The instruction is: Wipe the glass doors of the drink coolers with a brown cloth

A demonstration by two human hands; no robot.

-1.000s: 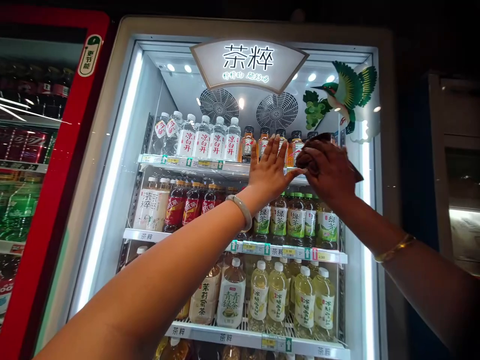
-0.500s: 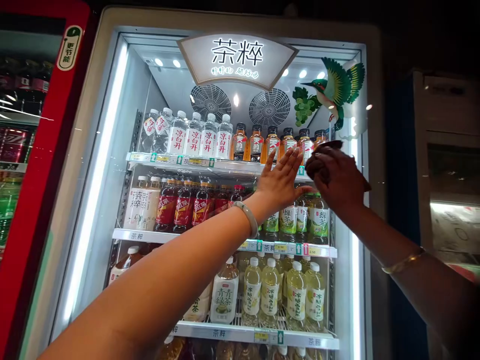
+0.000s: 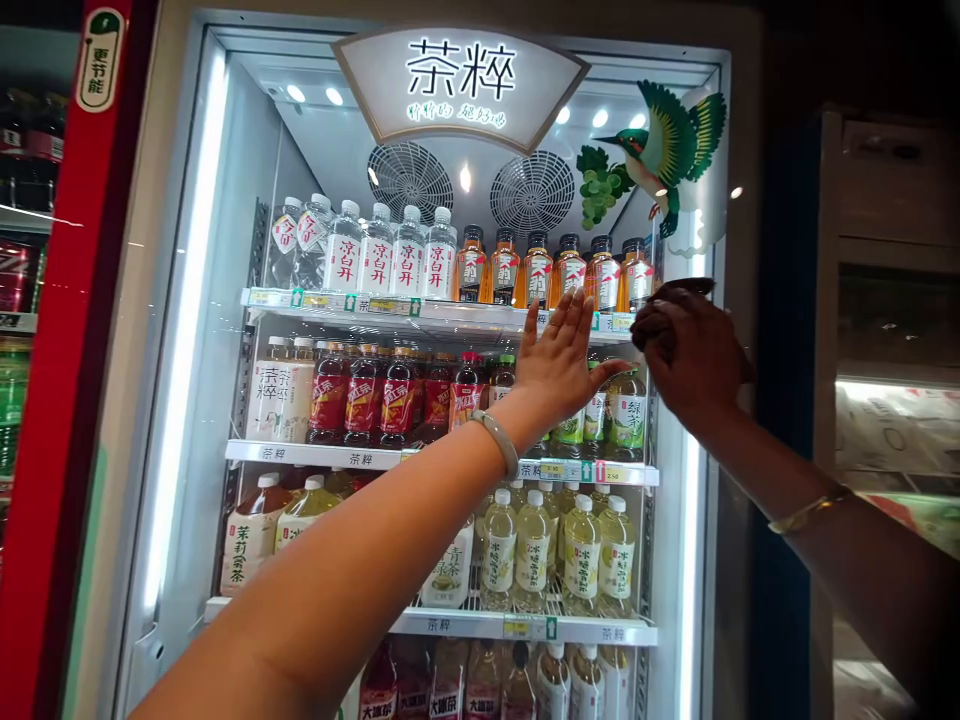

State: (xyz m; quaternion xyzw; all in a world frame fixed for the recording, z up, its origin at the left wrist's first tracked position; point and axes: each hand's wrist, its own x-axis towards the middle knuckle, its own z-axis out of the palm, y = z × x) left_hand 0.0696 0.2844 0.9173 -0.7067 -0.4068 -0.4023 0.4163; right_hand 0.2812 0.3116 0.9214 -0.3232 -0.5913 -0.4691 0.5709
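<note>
My left hand point(image 3: 559, 360) is open, its palm toward the glass door point(image 3: 465, 175) of a lit drinks fridge. The fingers point up over the shelf of orange-drink bottles, and a pale bangle circles that wrist. My right hand point(image 3: 694, 350) is closed around a bunched dark brown cloth point(image 3: 646, 325), held at the right side of the door. Parts of the cloth stick out above and left of the fingers; the rest is hidden. Behind the glass, green tea bottles point(image 3: 626, 415) stand just below the hands. A gold bangle is on my right wrist.
A fan-shaped lit sign point(image 3: 461, 90) is at the door's top, with a kingfisher picture point(image 3: 660, 160) at its upper right. Inside, several shelves point(image 3: 315, 452) carry bottles. A red fridge point(image 3: 79, 300) stands left; another cabinet point(image 3: 892, 220) is at the right.
The fridge sits slightly higher and farther left in view. My right hand with the cloth has shifted a little to the right across the door; my left hand stays flat and spread.
</note>
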